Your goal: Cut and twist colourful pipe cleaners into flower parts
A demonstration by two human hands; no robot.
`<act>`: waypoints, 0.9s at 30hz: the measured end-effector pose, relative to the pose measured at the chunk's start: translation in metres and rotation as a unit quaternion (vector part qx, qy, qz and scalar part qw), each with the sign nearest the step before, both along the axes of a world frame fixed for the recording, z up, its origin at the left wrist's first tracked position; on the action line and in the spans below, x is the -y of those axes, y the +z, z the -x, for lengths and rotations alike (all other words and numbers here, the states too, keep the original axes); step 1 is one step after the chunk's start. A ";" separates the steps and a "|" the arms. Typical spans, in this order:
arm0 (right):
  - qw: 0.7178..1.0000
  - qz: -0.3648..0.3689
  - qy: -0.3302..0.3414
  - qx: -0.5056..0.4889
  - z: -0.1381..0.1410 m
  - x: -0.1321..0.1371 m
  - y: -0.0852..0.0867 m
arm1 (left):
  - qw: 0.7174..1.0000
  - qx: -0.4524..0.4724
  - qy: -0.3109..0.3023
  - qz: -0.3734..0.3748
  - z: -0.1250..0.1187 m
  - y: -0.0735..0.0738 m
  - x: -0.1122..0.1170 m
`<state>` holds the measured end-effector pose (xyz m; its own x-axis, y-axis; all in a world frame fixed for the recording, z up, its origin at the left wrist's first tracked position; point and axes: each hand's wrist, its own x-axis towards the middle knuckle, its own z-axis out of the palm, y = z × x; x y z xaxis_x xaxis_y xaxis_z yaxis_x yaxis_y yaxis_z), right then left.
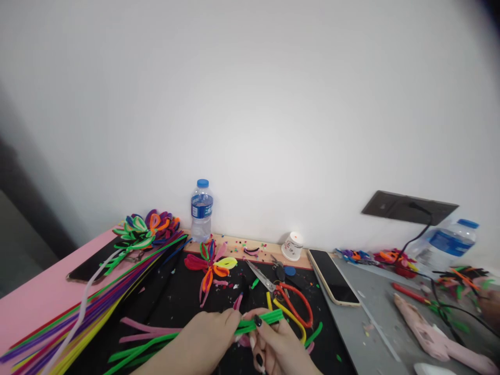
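Note:
My left hand (203, 341) and my right hand (279, 346) meet low in the middle of the view, both closed on a bundle of green pipe cleaners (260, 320) that runs from lower left to upper right. The right fingers have dark nails and pinch the bundle near its right end. A pink pipe cleaner (144, 329) lies left of the hands on the black mat (172, 297). Just beyond the hands lie scissors (287, 299) with orange and yellow handles, and a finished pipe-cleaner flower (211, 265).
A pile of long coloured pipe cleaners (89, 302) and more flowers (146, 229) lie on the left. A water bottle (201, 209) and a small paper cup (292, 246) stand by the wall. A phone (334, 276), a pink glue gun (433, 338), cables and a second bottle (445, 245) are right.

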<state>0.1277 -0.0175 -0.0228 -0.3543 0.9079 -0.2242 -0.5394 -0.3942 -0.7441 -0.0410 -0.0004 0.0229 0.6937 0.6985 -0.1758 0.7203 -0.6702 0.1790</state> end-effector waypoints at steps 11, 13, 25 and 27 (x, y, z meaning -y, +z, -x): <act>0.977 -0.013 -0.210 0.020 -0.035 -0.019 0.029 | 0.989 0.003 0.146 0.003 0.045 0.006 -0.035; 0.973 -0.026 -0.229 0.018 -0.043 -0.022 0.033 | 0.985 -0.014 0.169 0.011 0.053 0.007 -0.040; 0.960 -0.013 -0.278 0.022 -0.057 -0.031 0.033 | 0.966 0.008 0.238 0.104 0.088 0.014 -0.046; 0.958 -0.008 -0.285 0.016 -0.058 -0.032 0.033 | 0.960 0.032 0.214 0.177 0.095 0.017 -0.048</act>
<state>0.1858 0.0146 0.0100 0.2062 0.9553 -0.2120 -0.6402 -0.0321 -0.7675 -0.1364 0.0474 0.0401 0.3734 0.8266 -0.4212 0.8964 -0.2045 0.3933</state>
